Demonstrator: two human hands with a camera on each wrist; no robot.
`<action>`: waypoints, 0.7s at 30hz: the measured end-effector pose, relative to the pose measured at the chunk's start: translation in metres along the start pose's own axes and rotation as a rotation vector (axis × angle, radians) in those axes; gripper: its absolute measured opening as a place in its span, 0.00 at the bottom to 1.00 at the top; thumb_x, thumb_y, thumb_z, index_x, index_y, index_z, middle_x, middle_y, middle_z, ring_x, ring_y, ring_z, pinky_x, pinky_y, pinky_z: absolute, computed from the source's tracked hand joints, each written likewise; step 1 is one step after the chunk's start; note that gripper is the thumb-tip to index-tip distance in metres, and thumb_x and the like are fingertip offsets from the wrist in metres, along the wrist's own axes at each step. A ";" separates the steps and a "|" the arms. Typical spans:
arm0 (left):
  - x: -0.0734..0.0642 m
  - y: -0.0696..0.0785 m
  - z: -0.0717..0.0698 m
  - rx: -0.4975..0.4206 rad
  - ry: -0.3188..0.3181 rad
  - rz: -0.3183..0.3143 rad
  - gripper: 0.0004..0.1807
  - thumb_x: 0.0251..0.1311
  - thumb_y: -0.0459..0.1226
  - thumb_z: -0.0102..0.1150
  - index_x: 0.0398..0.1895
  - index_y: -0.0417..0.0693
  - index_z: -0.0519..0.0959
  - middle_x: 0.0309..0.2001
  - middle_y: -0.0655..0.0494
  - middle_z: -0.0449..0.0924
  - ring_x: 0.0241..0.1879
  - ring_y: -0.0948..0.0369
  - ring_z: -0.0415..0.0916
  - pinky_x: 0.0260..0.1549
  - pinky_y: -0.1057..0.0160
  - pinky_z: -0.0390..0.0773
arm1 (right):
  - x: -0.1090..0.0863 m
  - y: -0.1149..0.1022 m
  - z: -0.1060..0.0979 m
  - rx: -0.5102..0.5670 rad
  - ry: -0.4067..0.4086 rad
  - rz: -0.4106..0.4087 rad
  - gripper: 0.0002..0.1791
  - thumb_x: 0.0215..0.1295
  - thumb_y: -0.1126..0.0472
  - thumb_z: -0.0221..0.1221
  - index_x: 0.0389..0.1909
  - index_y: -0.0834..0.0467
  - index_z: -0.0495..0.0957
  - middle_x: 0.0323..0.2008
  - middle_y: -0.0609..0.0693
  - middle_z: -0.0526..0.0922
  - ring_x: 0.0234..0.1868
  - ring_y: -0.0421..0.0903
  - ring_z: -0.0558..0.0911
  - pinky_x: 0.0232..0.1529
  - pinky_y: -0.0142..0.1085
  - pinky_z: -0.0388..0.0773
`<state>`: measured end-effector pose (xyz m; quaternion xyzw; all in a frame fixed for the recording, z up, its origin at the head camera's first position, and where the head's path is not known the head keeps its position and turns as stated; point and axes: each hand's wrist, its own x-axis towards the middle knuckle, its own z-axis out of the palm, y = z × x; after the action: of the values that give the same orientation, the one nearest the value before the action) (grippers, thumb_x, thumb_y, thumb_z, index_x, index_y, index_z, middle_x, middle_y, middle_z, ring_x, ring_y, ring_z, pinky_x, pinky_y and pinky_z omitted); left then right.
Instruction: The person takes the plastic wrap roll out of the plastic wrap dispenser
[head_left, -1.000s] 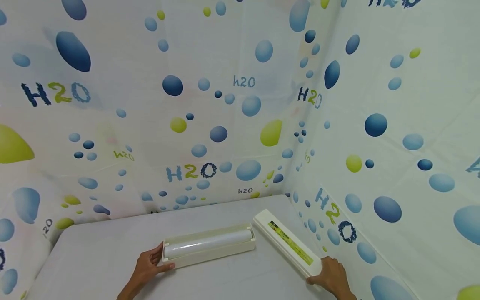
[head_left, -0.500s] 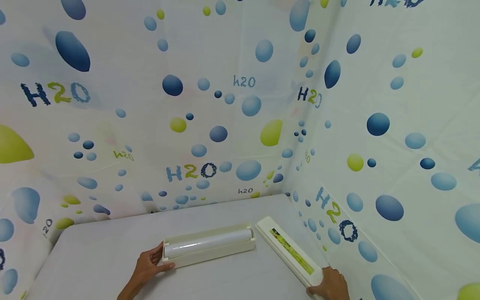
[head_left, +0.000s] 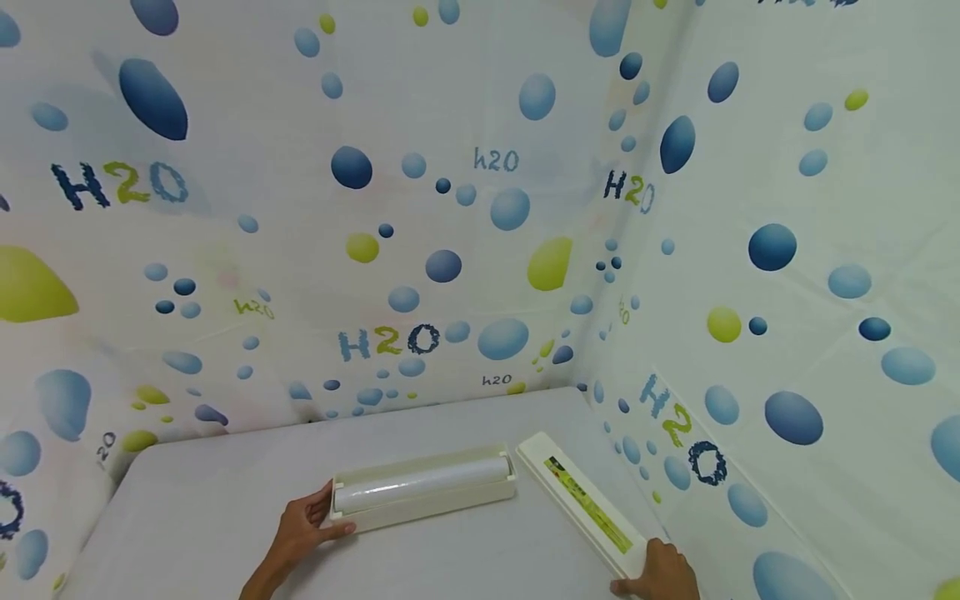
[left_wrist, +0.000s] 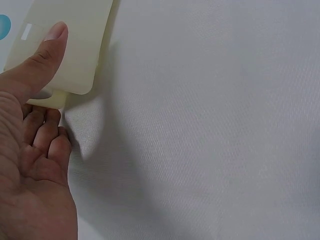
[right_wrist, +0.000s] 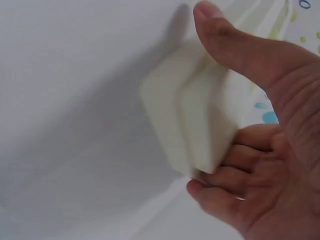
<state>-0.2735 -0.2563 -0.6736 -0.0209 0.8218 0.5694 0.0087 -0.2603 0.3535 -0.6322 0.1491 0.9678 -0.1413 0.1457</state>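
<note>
An off-white cling film dispenser box (head_left: 442, 509) lies on the table with its top off, a shiny roll of film (head_left: 420, 482) inside. My left hand (head_left: 298, 531) grips the left end of the box, thumb along the front; in the left wrist view the thumb presses the end of the box (left_wrist: 80, 62) while the other fingers curl against its far side. To the right, angled toward me, is the long lid (head_left: 538, 451) with a yellow-green label. Its near end sits between the thumb and fingers of my right hand (head_left: 662, 573). The right wrist view shows the lid's end (right_wrist: 162, 107) blurred.
A white cloth covers the table (head_left: 202, 500). Behind it hangs a white curtain (head_left: 285, 275) printed with blue and green drops, and a second curtain side (head_left: 810, 333) runs close along the right edge, near the lid and right hand.
The right hand has drawn the lid a little toward me, away from the back of the table. The left hand and box stay in place. The head view has shifted slightly.
</note>
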 end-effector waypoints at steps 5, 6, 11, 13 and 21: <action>0.003 0.003 0.001 -0.021 0.010 -0.009 0.55 0.55 0.35 0.85 0.81 0.27 0.62 0.78 0.33 0.68 0.74 0.40 0.73 0.58 0.82 0.79 | 0.001 -0.009 -0.022 0.025 0.063 -0.092 0.59 0.38 0.29 0.85 0.55 0.75 0.80 0.36 0.61 0.88 0.34 0.56 0.85 0.46 0.53 0.92; 0.004 0.004 0.001 -0.020 0.004 -0.005 0.55 0.56 0.35 0.85 0.81 0.27 0.62 0.78 0.33 0.67 0.75 0.40 0.73 0.58 0.82 0.79 | 0.002 -0.014 -0.029 0.037 0.097 -0.134 0.58 0.42 0.31 0.84 0.59 0.75 0.79 0.41 0.65 0.90 0.38 0.60 0.87 0.51 0.57 0.92; 0.003 0.007 0.000 -0.013 0.008 0.003 0.54 0.55 0.34 0.85 0.80 0.26 0.63 0.77 0.31 0.68 0.74 0.38 0.74 0.59 0.79 0.82 | 0.014 -0.044 -0.063 0.113 0.281 -0.411 0.42 0.59 0.49 0.81 0.67 0.70 0.81 0.60 0.71 0.87 0.61 0.70 0.87 0.64 0.67 0.85; 0.003 0.007 0.000 -0.009 0.015 0.002 0.54 0.54 0.34 0.85 0.80 0.26 0.63 0.76 0.31 0.69 0.73 0.37 0.75 0.60 0.77 0.83 | 0.020 -0.058 -0.072 0.154 0.332 -0.524 0.35 0.61 0.55 0.80 0.66 0.67 0.83 0.60 0.68 0.89 0.60 0.67 0.89 0.64 0.65 0.86; 0.000 0.001 0.003 0.005 0.018 -0.030 0.54 0.55 0.35 0.85 0.79 0.25 0.63 0.78 0.32 0.67 0.75 0.37 0.72 0.61 0.78 0.81 | 0.042 -0.134 -0.084 0.178 0.324 -0.891 0.28 0.59 0.62 0.80 0.61 0.63 0.88 0.55 0.59 0.93 0.55 0.60 0.91 0.58 0.59 0.90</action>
<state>-0.2737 -0.2533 -0.6741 -0.0382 0.8227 0.5671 0.0100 -0.3632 0.2684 -0.5377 -0.2480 0.9318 -0.2473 -0.0949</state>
